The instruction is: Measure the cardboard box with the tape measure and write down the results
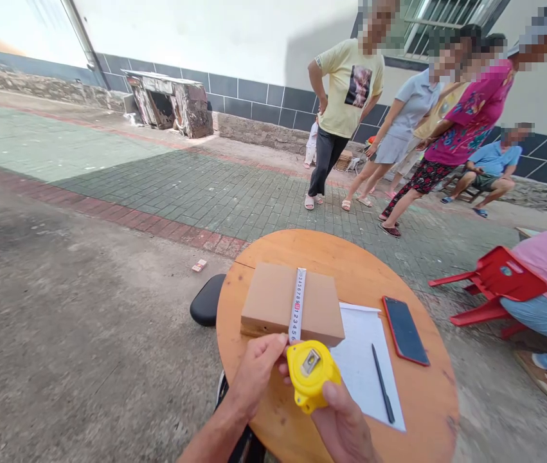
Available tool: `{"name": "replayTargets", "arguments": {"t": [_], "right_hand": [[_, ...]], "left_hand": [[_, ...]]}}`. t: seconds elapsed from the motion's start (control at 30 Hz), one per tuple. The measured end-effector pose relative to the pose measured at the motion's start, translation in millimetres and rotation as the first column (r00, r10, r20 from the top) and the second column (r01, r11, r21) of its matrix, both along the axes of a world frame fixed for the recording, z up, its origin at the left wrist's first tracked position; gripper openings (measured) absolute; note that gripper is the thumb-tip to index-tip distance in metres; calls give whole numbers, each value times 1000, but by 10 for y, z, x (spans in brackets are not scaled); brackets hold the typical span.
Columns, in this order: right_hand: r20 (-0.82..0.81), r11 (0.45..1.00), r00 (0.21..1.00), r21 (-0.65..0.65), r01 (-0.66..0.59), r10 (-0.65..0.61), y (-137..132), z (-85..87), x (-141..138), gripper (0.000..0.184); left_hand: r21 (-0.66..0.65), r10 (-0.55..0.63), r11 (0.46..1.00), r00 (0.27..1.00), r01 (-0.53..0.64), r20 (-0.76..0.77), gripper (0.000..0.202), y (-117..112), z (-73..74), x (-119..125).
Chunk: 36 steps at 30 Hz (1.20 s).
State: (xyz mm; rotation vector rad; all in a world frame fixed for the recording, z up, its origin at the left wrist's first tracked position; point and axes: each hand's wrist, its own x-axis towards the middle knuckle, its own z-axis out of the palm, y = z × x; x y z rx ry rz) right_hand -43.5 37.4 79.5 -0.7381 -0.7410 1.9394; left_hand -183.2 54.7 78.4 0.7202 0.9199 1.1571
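Observation:
A flat brown cardboard box (pixel 273 299) lies on a round wooden table (pixel 422 405). A white measuring tape blade (pixel 297 305) runs over the box from its far edge to its near edge. My right hand (pixel 343 424) is closed round the yellow tape measure case (pixel 309 373) just in front of the box. My left hand (pixel 256 370) pinches the blade where it leaves the case, at the box's near edge.
A white sheet of paper (pixel 362 350) with a black pen (pixel 382 382) and a red-cased phone (pixel 404 330) lie right of the box. A black stool seat (pixel 207 299) sits left of the table. Several people stand behind; a seated person and red plastic chair (pixel 497 283) are right.

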Motion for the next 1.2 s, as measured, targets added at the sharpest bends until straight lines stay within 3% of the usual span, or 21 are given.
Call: {"name": "replayTargets", "arguments": {"t": [0.2,0.43,0.73,0.87,1.03,1.2], "right_hand": [[13,1000,1000,-11,-9,9,22,18,83,67],[15,1000,1000,-24,-15,15,27,-18,97,68],[24,999,999,-14,-36,37,12,-16,82,66],[133,995,991,93,-25,12,70,63,83,70],[297,945,950,272,-180,96,175,244,116,75],[514,890,840,285,-356,172,74,359,306,81]], "left_hand": [[-5,-29,1000,998,29,54,46,23,23,44],[-48,7,999,1000,-6,4,51,39,57,51],[-40,4,999,1000,-4,14,48,35,6,40],[-13,37,999,999,-37,-3,43,76,-1,23],[39,46,998,998,-45,-30,38,80,33,0],[60,104,993,994,-103,-17,43,58,81,-93]]}}
